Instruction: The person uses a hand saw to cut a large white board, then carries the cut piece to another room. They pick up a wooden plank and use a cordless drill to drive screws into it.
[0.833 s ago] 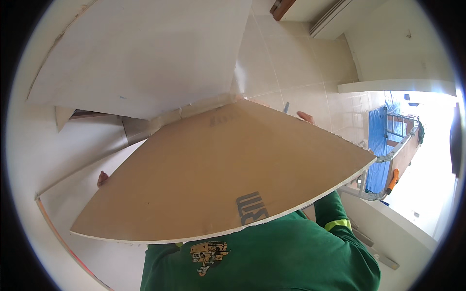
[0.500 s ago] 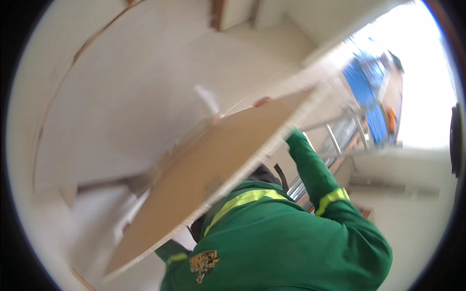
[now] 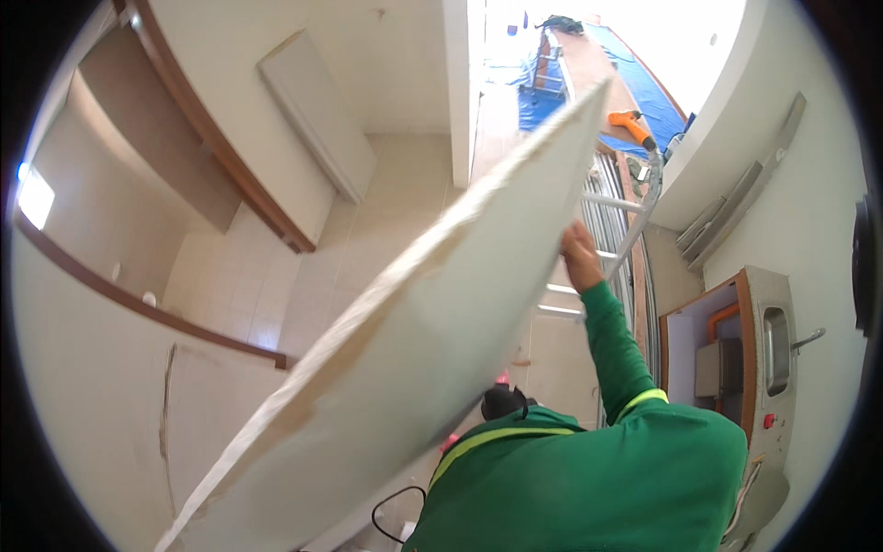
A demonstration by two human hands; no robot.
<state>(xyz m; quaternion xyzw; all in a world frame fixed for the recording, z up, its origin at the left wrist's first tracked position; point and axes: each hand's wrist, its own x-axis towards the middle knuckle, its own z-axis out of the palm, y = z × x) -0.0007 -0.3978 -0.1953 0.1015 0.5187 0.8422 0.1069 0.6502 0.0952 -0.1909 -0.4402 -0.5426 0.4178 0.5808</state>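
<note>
While one hand (image 3: 579, 253) grips one tilted white board (image 3: 432, 340), other hand hidden

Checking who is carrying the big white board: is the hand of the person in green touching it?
Touching. The head view shows the hand of the green-sleeved person pressed against the board's right edge.

A person in a green jacket (image 3: 598, 478) grips the edge of a large pale board (image 3: 432, 359) with one hand (image 3: 579, 253); it tilts above the tiled floor (image 3: 368, 230), a ladder (image 3: 607, 230) beside it
</note>
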